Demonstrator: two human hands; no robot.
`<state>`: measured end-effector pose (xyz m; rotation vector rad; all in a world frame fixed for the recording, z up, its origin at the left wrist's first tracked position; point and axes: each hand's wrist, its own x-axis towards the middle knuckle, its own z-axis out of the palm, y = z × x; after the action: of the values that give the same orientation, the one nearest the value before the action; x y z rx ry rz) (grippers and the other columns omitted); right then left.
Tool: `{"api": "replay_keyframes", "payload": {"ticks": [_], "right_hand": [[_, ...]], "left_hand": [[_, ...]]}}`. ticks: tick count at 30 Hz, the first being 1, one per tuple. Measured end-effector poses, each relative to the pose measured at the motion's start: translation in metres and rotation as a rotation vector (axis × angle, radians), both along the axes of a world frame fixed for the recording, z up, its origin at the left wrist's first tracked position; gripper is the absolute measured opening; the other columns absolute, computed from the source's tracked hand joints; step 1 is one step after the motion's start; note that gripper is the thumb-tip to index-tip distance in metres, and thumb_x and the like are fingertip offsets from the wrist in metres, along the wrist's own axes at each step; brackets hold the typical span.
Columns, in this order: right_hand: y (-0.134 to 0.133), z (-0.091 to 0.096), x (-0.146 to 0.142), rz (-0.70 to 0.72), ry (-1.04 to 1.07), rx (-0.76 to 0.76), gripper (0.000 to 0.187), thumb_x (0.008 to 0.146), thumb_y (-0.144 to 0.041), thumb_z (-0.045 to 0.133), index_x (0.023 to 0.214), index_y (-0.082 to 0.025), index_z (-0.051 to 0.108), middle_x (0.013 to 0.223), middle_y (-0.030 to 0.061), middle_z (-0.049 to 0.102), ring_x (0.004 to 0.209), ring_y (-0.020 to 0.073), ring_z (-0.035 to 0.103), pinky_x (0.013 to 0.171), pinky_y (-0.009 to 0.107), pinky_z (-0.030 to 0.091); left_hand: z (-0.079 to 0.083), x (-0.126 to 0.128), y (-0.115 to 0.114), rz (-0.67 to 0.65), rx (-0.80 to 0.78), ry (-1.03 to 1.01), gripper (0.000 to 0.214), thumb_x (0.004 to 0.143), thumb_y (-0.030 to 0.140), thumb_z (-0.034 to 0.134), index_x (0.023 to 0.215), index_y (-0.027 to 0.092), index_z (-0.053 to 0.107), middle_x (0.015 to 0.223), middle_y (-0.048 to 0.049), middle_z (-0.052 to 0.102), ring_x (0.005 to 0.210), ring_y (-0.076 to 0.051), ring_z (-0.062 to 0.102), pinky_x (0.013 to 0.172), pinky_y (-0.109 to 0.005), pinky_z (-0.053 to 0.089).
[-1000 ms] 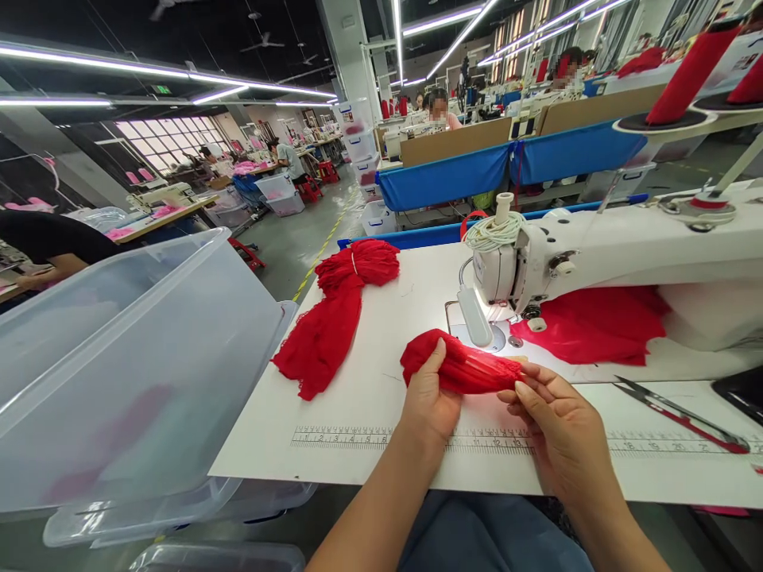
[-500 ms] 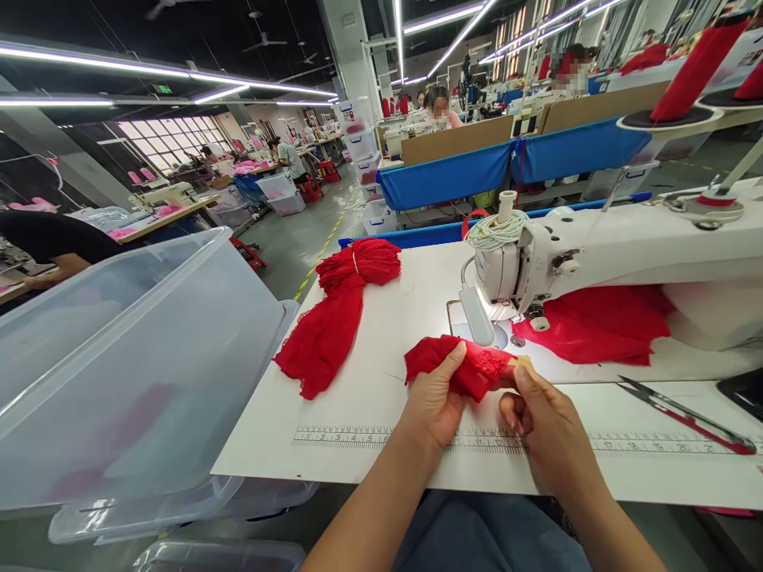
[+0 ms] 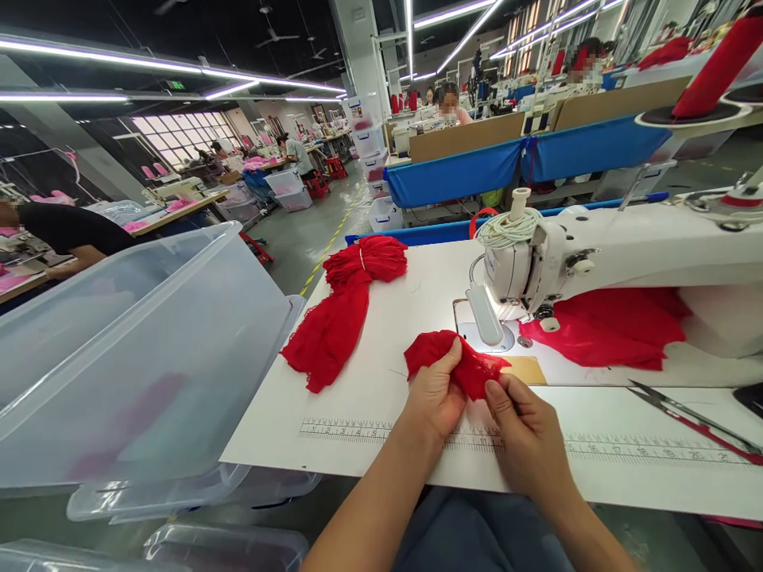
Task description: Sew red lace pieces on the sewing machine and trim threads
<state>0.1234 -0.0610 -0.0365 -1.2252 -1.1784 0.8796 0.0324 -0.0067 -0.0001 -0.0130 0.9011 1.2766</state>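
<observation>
A large garment-sewing workshop, like a factory floor: at right, a white sewing machine (image 3: 644,246) stands on a white worktable (image 3: 268,429) marked with a ruler scale (image 3: 358,434), with red fabric (image 3: 432,349) at lower centre and a cone of red thread (image 3: 718,71) at upper right. Across the top, strip lights (image 3: 149,67) and ceiling fans (image 3: 273,36) hang above more sewing stations (image 3: 176,191) with people at several of them. Clear plastic bins fill the left (image 3: 203,342) and stand stacked at upper centre (image 3: 368,143), beside a yellow floor line (image 3: 323,253).
</observation>
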Motion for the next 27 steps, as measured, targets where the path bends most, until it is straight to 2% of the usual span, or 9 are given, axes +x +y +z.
{"api": "replay_keyframes", "payload": {"ticks": [4,9,14,16,18,20,22,24,27], "right_hand": [[0.007,0.005,0.01,-0.018,0.08,-0.083,0.052,0.08,-0.065,0.056,0.057,-0.022,0.039,0.054,-0.0053,0.035,0.05,0.0095,0.031,0.043,0.023,0.03],[0.01,0.011,0.016,-0.074,0.127,-0.09,0.046,0.081,-0.059,0.06,0.061,-0.021,0.043,0.062,-0.0037,0.04,0.059,0.0115,0.037,0.053,0.023,0.039],[0.009,0.019,0.043,0.129,0.309,-0.188,0.029,0.082,-0.05,0.064,0.081,-0.021,0.058,0.069,-0.002,0.051,0.062,0.0124,0.047,0.055,0.023,0.044],[0.009,0.029,0.054,0.426,0.213,-0.238,0.028,0.084,-0.048,0.063,0.083,-0.02,0.062,0.07,-0.0013,0.053,0.06,0.0117,0.047,0.054,0.023,0.043],[0.009,0.04,0.059,0.724,0.04,-0.258,0.028,0.088,-0.046,0.059,0.082,-0.019,0.066,0.074,0.0003,0.057,0.064,0.0119,0.049,0.057,0.023,0.042],[0.011,0.051,0.059,0.903,-0.076,-0.26,0.028,0.09,-0.044,0.055,0.084,-0.02,0.067,0.079,0.0014,0.061,0.069,0.0125,0.052,0.061,0.023,0.043],[0.015,0.058,0.056,0.951,-0.088,-0.27,0.025,0.09,-0.044,0.055,0.091,-0.022,0.067,0.079,0.0004,0.062,0.068,0.012,0.053,0.06,0.023,0.042],[0.019,0.056,0.055,0.889,-0.051,-0.277,0.027,0.087,-0.046,0.059,0.102,-0.024,0.063,0.076,-0.0013,0.06,0.065,0.0121,0.053,0.059,0.023,0.043],[0.028,0.042,0.062,0.661,-0.093,-0.243,0.039,0.081,-0.045,0.065,0.114,-0.024,0.058,0.085,0.0015,0.064,0.075,0.016,0.061,0.067,0.028,0.05]], "left_hand": [[-0.006,-0.005,-0.01,-0.251,0.083,-0.086,0.008,0.082,0.014,0.072,0.086,0.008,0.069,0.087,-0.0098,0.072,0.077,-0.016,0.068,0.075,-0.027,0.057],[-0.015,-0.006,-0.039,-0.296,0.227,0.065,0.026,0.068,0.023,0.084,0.089,0.013,0.071,0.092,-0.0059,0.072,0.083,-0.014,0.066,0.081,-0.025,0.053],[0.007,-0.042,-0.073,-1.346,0.374,0.585,0.02,0.067,0.027,0.081,0.079,0.016,0.07,0.067,0.0014,0.064,0.056,-0.009,0.054,0.057,-0.021,0.041],[0.025,-0.058,-0.071,-1.189,0.444,0.827,0.023,0.07,0.031,0.077,0.063,0.016,0.062,0.057,0.0026,0.057,0.052,-0.01,0.05,0.05,-0.021,0.036],[0.04,-0.067,-0.061,-0.772,0.557,1.074,0.028,0.064,0.031,0.082,0.079,0.018,0.062,0.081,-0.0002,0.062,0.068,-0.012,0.054,0.054,-0.02,0.037],[0.047,-0.067,-0.048,-0.792,0.629,1.02,0.069,0.051,0.027,0.09,0.112,0.024,0.058,0.119,-0.0055,0.058,0.09,-0.017,0.056,0.058,-0.02,0.041],[0.045,-0.063,-0.036,-1.009,0.643,0.864,0.076,0.047,0.027,0.091,0.115,0.023,0.057,0.115,-0.0053,0.06,0.092,-0.018,0.056,0.06,-0.021,0.041],[0.037,-0.058,-0.024,-1.124,0.61,0.763,0.049,0.058,0.035,0.086,0.096,0.017,0.063,0.082,0.0003,0.061,0.073,-0.013,0.053,0.057,-0.021,0.036],[0.024,-0.053,-0.004,-1.024,0.559,0.732,0.037,0.067,0.047,0.078,0.072,0.014,0.062,0.06,0.0051,0.048,0.055,-0.007,0.042,0.05,-0.021,0.028]]}}
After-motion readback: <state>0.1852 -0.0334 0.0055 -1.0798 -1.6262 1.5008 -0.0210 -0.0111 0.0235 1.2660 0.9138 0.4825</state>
